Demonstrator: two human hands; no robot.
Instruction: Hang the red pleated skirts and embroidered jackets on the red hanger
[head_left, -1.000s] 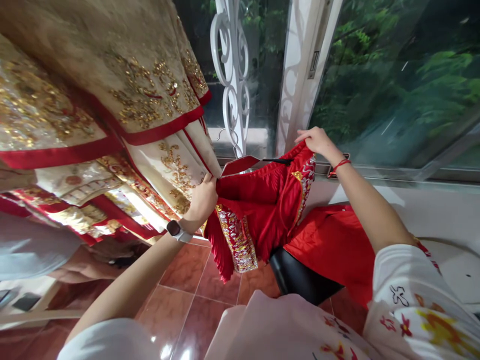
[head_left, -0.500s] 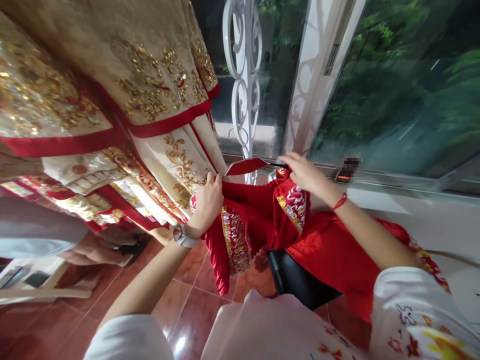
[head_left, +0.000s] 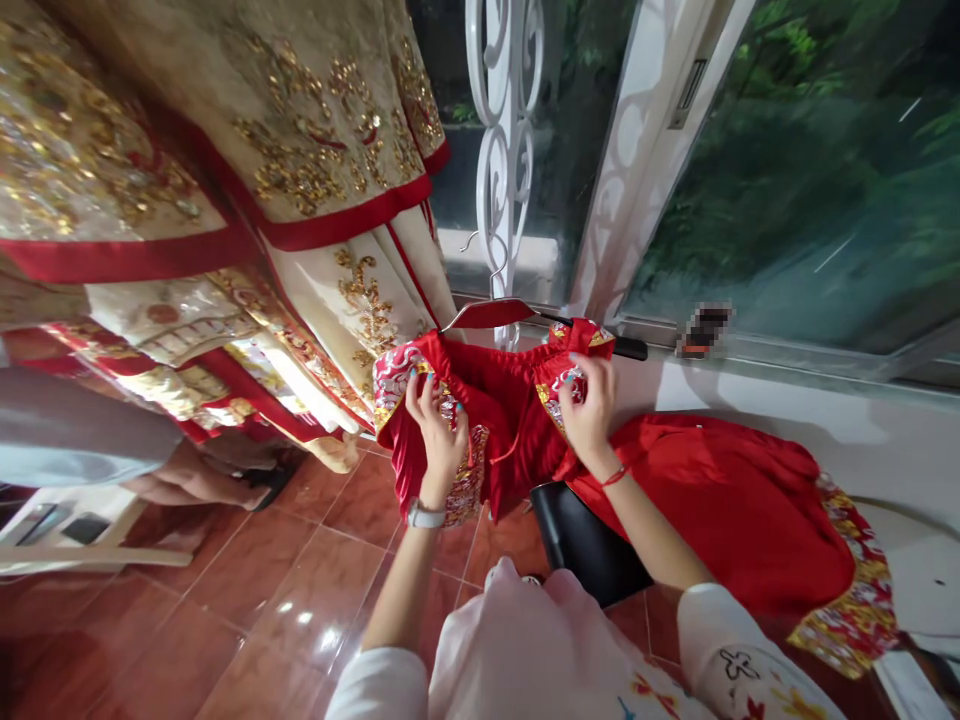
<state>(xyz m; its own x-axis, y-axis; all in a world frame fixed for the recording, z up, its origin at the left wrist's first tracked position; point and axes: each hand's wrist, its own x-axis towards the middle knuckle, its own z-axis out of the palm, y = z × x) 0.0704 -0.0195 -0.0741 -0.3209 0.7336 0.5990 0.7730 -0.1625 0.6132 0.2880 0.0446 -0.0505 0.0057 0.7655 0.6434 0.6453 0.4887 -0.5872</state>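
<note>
Head view, one item under my hands: a red garment [head_left: 510, 420] with gold and silver embroidered trim, hung on a red hanger [head_left: 487, 313] whose hook catches the white scrolled window grille [head_left: 506, 150]. Hanging there, it sits at working height with its front open toward me.

Left hand [head_left: 435, 435]: fingers curled and pinched on the left embroidered edge, drawing it toward the middle. A watch sits on that wrist.

Right hand [head_left: 589, 405]: fingers bent and closed on the right embroidered edge just below the collar (a red string circles the wrist). The two hands hold the edges near each other, a loose red cord dangling between them, so I judge I am bringing the front together.

Adjacent stock: the rest of the red cloth [head_left: 720, 500] lies draped rightward over a black stool [head_left: 585, 545]. Cream and gold robes [head_left: 247, 150] with red borders hang close at the left, touching nothing I hold. Floor: glossy red-brown tiles [head_left: 225, 620].
</note>
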